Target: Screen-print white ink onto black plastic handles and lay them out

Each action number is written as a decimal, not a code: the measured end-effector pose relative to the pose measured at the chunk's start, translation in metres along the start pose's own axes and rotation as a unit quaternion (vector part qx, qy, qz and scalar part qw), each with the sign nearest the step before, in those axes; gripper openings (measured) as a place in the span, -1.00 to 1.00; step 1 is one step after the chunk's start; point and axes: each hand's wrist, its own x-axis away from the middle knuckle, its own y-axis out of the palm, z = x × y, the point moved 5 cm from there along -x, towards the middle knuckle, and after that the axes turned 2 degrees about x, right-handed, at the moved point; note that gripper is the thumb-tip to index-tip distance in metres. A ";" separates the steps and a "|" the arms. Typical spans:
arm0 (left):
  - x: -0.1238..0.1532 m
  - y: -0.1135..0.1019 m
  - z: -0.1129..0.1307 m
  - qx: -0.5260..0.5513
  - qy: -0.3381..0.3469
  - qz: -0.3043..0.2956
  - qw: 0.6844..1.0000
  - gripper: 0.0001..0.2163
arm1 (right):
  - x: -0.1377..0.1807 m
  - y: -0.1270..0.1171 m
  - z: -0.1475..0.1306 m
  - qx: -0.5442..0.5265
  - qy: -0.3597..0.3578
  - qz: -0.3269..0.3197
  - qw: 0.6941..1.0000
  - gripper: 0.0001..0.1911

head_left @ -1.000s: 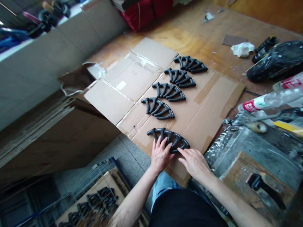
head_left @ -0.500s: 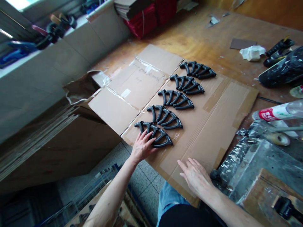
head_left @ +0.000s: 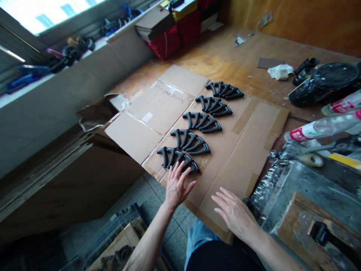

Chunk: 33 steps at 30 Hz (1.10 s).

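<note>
Several fan-shaped groups of black curved plastic parts lie in a row on a flattened cardboard sheet (head_left: pixel 248 135). The nearest group (head_left: pixel 177 158) sits at the sheet's front left edge. My left hand (head_left: pixel 177 185) hovers just below that group with its fingers spread, fingertips at or near the parts and holding nothing. My right hand (head_left: pixel 234 212) is open, palm down, over the front edge of the cardboard, apart from the parts. The farthest group (head_left: pixel 225 90) lies near the sheet's far end.
A wooden table (head_left: pixel 225 56) carries the cardboard. At right stand a paint-stained block (head_left: pixel 296 195), plastic bottles (head_left: pixel 321 128) and a black bag (head_left: pixel 324 82). A white rag (head_left: pixel 280 71) lies far right. Stacked cardboard (head_left: pixel 42 169) is at left; more black parts (head_left: pixel 118 256) lie below.
My left hand slid the nearest group up and left into line with the row, then drew back off it. My right hand left the parts and now hovers open.
</note>
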 end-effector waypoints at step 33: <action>0.001 0.050 0.384 0.497 -0.143 -0.437 0.736 -0.49 | 0.258 -0.116 0.146 0.013 0.443 0.148 0.884 -0.77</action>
